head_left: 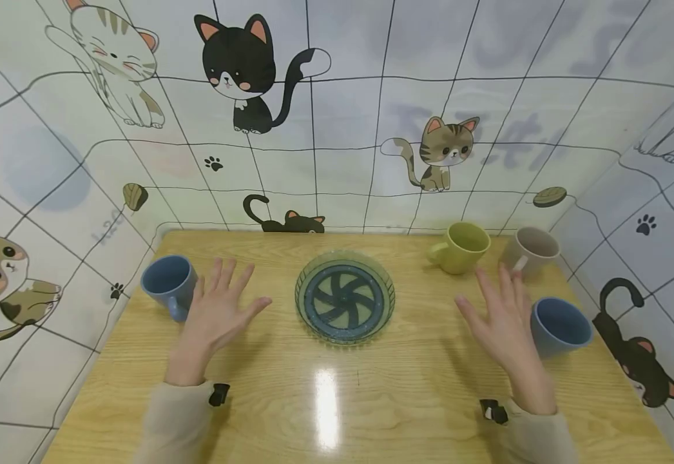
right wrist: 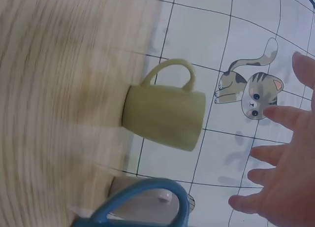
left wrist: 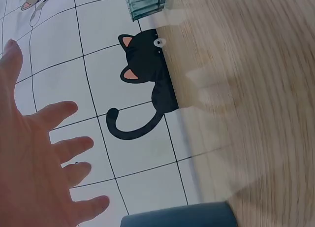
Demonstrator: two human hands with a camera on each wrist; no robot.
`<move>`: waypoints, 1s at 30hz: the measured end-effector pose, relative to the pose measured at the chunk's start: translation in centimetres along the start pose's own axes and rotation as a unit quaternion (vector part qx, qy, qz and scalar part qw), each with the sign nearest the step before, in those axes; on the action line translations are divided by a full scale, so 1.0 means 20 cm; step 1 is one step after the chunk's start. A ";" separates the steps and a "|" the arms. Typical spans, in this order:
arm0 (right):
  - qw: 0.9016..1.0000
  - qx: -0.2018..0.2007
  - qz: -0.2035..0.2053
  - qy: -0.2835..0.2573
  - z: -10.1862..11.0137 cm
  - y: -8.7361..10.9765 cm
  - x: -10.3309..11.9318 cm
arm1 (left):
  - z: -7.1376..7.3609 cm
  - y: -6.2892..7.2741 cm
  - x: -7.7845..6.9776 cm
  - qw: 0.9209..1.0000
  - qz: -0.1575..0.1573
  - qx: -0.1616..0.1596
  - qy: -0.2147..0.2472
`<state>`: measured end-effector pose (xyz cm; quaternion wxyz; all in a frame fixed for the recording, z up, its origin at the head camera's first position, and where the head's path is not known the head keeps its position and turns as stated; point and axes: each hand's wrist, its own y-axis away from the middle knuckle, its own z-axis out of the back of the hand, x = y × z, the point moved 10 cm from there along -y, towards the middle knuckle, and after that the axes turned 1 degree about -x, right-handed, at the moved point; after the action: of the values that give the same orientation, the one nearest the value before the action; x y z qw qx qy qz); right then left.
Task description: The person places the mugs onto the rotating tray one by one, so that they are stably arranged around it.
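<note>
My left hand (head_left: 216,316) hovers with spread fingers and holds nothing, just right of a blue mug (head_left: 169,283). On the other side my right hand (head_left: 506,322) is likewise spread and unladen, beside a second blue mug (head_left: 560,327). Beyond its fingertips stand a yellow-green mug (head_left: 460,249) and a greyish mug (head_left: 529,250). Between the hands lies a round green glass dish (head_left: 345,255) with a scalloped rim; a dark blue disc with a swirl pattern (head_left: 345,298) shows inside it. In the right wrist view the yellow-green mug (right wrist: 165,116) is upright with its handle in sight.
A wooden table (head_left: 267,412) carries everything. White cloth walls (head_left: 348,109) with black grid lines and cartoon cats rise behind and on both sides. The greyish mug and the yellow-green mug stand close to the back edge. A bright light reflection falls on the tabletop near the front.
</note>
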<state>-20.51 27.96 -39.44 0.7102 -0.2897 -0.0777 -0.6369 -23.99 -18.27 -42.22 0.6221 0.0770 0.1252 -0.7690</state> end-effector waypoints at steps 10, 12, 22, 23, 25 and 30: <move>0.992 -0.068 0.002 -0.103 -0.02 -0.03 -0.01 | -0.07 -0.06 -0.08 0.999 -0.006 0.014 0.048; 0.991 -0.074 -0.009 -0.115 -0.02 -0.04 -0.02 | -0.09 -0.08 -0.10 0.998 -0.006 0.018 0.061; 0.986 -0.068 -0.037 -0.148 -0.08 -0.11 -0.07 | -0.20 -0.12 -0.14 0.992 0.004 0.051 0.112; 0.985 -0.066 -0.041 -0.153 -0.09 -0.11 -0.07 | -0.21 -0.12 -0.14 0.991 0.006 0.055 0.123; 0.984 -0.065 -0.047 -0.162 -0.10 -0.13 -0.07 | -0.23 -0.13 -0.15 0.987 0.007 0.065 0.145; 0.978 -0.062 -0.076 -0.184 -0.13 -0.15 -0.10 | -0.26 -0.16 -0.19 0.974 -0.003 0.079 0.214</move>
<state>-24.47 28.31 -41.54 0.6138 -0.4390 -0.1890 -0.6284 -26.55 -12.55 -45.87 0.5703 0.2882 0.1942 -0.7443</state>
